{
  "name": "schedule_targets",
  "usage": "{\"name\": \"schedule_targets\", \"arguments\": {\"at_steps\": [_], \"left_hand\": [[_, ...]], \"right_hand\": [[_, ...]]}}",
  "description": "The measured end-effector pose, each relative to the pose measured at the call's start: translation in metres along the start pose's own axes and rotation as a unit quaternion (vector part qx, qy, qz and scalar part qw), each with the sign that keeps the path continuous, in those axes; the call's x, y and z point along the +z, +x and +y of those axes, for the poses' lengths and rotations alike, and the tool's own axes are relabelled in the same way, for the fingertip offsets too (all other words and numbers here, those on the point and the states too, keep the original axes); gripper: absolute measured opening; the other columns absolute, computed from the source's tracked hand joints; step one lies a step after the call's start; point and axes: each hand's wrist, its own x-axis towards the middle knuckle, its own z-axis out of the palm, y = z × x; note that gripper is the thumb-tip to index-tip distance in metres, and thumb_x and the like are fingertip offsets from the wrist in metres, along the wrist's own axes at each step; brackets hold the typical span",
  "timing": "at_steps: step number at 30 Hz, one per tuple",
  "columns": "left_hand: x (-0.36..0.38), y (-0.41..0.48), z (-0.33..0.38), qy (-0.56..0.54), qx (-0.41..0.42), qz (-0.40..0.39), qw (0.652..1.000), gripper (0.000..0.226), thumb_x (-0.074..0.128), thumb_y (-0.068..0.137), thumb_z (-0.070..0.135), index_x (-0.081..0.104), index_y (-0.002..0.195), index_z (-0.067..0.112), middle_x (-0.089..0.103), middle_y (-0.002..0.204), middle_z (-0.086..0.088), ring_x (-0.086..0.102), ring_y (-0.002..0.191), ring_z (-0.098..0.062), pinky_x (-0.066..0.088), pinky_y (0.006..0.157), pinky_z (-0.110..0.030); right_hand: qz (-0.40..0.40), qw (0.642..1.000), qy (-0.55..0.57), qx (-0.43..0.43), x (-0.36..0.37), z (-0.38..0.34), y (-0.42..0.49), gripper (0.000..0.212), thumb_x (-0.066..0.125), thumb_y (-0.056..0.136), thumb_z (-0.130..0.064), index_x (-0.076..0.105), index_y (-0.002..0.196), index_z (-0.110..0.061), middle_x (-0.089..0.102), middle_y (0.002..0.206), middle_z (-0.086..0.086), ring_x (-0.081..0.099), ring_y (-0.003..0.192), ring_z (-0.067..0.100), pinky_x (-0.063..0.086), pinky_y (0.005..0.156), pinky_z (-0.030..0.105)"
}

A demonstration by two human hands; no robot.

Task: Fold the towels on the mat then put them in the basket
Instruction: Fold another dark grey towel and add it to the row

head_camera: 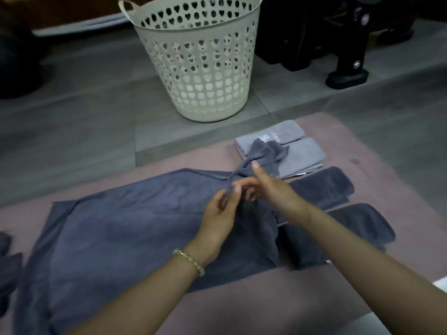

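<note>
A large dark grey-blue towel [116, 226] lies spread over the pink mat [242, 305], its right end bunched up and twisted. My left hand [219, 217] pinches the bunched edge near the towel's top middle. My right hand [271, 187] holds the same twisted edge just to the right, one finger pointing up. A folded light grey towel [302, 153] lies at the mat's far edge, partly under the twisted corner. Two folded dark towels [326, 187] [358, 226] lie to the right. The cream basket [200, 68] with heart-shaped holes stands upright on the floor beyond the mat.
Grey tiled floor [84, 122] surrounds the mat. Black equipment with a foot [347, 78] stands at the back right, close to the basket. More dark cloth [7, 262] shows at the left edge. A dark object fills the far left corner.
</note>
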Motion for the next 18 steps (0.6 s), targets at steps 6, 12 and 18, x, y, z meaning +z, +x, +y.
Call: {"name": "schedule_targets", "arguments": {"at_steps": [6, 12, 18], "left_hand": [[-0.114, -0.009, -0.007, 0.038, 0.024, 0.167, 0.985, 0.03, 0.044, 0.099, 0.021, 0.067, 0.081, 0.017, 0.069, 0.073, 0.005, 0.062, 0.068, -0.002, 0.051, 0.065, -0.019], [-0.222, -0.057, -0.033, -0.021, -0.034, 0.263, 0.964, 0.04, 0.034, 0.102, 0.028, 0.067, 0.091, 0.008, 0.071, 0.071, 0.0, 0.065, 0.061, -0.003, 0.049, 0.048, -0.017], [-0.315, -0.123, -0.108, -0.054, -0.174, 0.317, 0.931, 0.028, 0.04, 0.101, 0.029, 0.063, 0.097, 0.013, 0.067, 0.085, -0.004, 0.066, 0.067, -0.018, 0.054, 0.051, -0.023]], "right_hand": [[-0.145, 0.986, 0.077, 0.022, 0.107, -0.018, 0.019, 0.054, 0.013, 0.102, -0.04, 0.061, 0.108, -0.016, 0.065, 0.104, 0.0, 0.051, 0.071, 0.009, 0.043, 0.069, 0.02], [-0.194, 0.973, -0.096, -0.085, 0.223, 0.005, 0.026, 0.029, 0.045, 0.099, -0.02, 0.06, 0.124, -0.015, 0.054, 0.121, 0.004, 0.054, 0.084, -0.003, 0.041, 0.075, 0.003], [-0.302, 0.936, -0.181, 0.006, 0.321, 0.056, 0.025, 0.038, 0.052, 0.096, -0.025, 0.052, 0.133, -0.015, 0.058, 0.129, 0.004, 0.052, 0.111, 0.007, 0.038, 0.088, 0.011]]}}
